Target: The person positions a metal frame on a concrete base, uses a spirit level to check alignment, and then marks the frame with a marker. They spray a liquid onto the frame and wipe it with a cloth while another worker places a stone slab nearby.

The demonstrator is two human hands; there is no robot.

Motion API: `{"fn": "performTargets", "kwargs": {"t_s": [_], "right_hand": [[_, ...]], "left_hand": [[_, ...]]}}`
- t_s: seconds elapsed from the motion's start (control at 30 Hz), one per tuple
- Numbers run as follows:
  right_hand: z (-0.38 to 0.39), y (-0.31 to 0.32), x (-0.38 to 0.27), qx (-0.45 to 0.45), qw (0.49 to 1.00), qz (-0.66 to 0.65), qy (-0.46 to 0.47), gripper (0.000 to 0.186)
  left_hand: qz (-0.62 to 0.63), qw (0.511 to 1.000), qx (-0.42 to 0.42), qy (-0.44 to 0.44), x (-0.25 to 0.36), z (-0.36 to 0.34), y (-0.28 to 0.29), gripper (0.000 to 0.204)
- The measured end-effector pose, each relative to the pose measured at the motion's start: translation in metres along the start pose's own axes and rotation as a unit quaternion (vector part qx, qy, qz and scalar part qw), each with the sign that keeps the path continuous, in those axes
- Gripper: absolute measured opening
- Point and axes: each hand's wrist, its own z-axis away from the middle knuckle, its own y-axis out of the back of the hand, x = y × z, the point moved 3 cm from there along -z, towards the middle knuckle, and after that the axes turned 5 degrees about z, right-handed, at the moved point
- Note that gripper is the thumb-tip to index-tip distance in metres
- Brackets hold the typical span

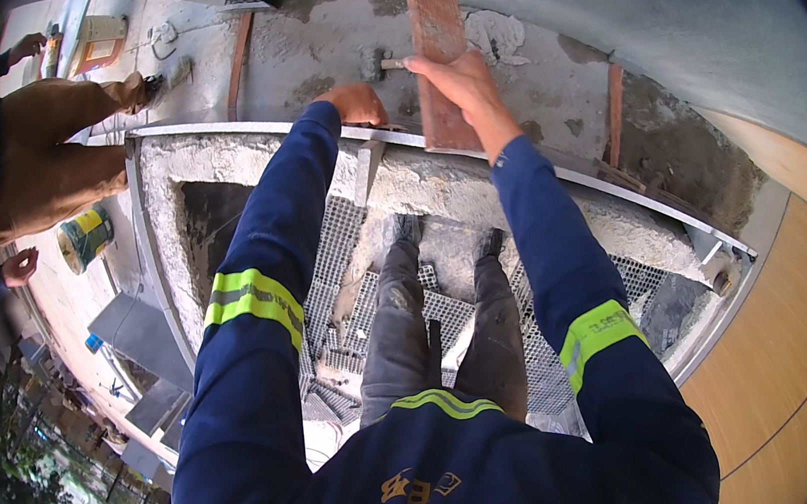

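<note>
My right hand [469,88] is closed around the wooden handle of a hammer [372,62], thumb laid along it. The grey head points left, beyond a reddish-brown ribbed board [435,16]. The board reaches from the far side of the trough to the ledge, and my hand and wrist cover part of it. My left hand [360,106] is closed at the far edge of the pale ledge [237,127], left of the board; what its fingers hold, if anything, is hidden. Below that hand, a short grey bar [369,170] crosses the rough rim.
My feet stand inside a rough-walled pit among dark grid panels [334,260]. Reddish wooden strips [242,65] cross the concrete trough ahead, beside a curved grey wall [656,9]. At left are another person in brown trousers [59,153], a green-yellow bucket [85,241] and an orange-white bucket [99,43].
</note>
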Motion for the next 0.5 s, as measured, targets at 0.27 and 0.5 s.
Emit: {"fn": "performTargets", "kwargs": {"t_s": [0.27,0.5], "right_hand": [[-0.02,-0.066,-0.055,0.128,0.979,0.122,-0.098,0.112],[-0.022,-0.09,-0.05,0.203,0.964,0.144,-0.091,0.118]], "left_hand": [[0.169,0.985,0.037,0.029,-0.013,0.037,0.004,0.052],[0.227,0.973,-0.032,0.028,-0.041,0.037,0.004,0.038]]}}
